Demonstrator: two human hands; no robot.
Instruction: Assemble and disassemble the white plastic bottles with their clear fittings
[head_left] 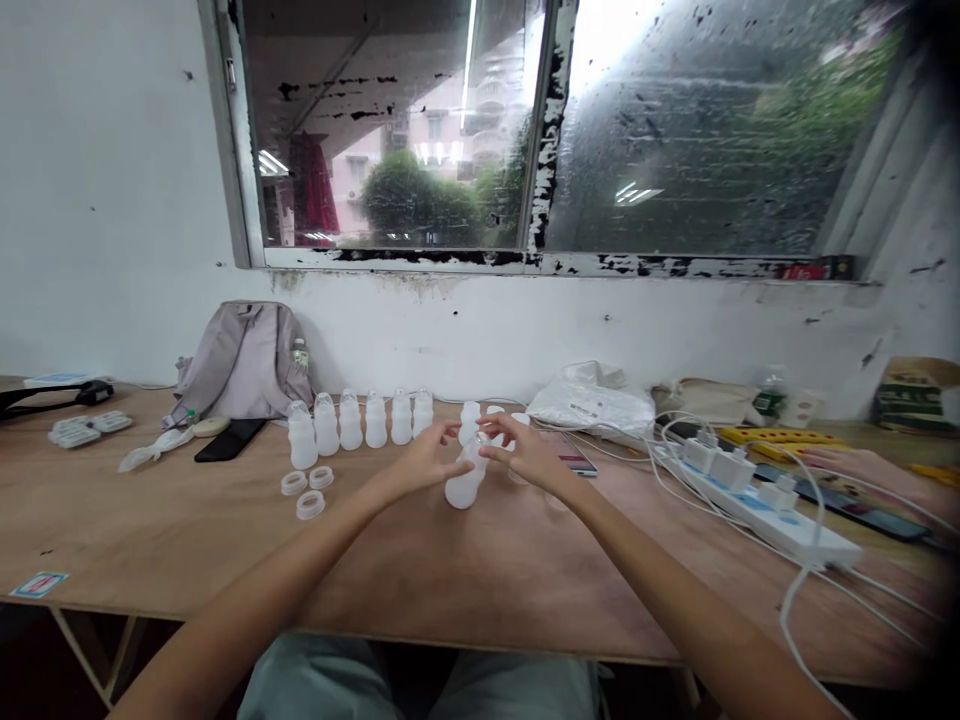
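Observation:
A white baby bottle tilts to the right above the wooden table in front of me. My left hand curls round its upper part, thumb against the side. From the right, my right hand pinches at the bottle's clear top; the fingers partly cover it. Several bottles with clear caps stand in a row at the left. Three white collar rings lie before that row. More white bottle parts are behind my hands, partly hidden.
A grey backpack leans on the wall, with a black phone before it. A white plastic bag lies at the back. On the right are a power strip with cables and another person's hand.

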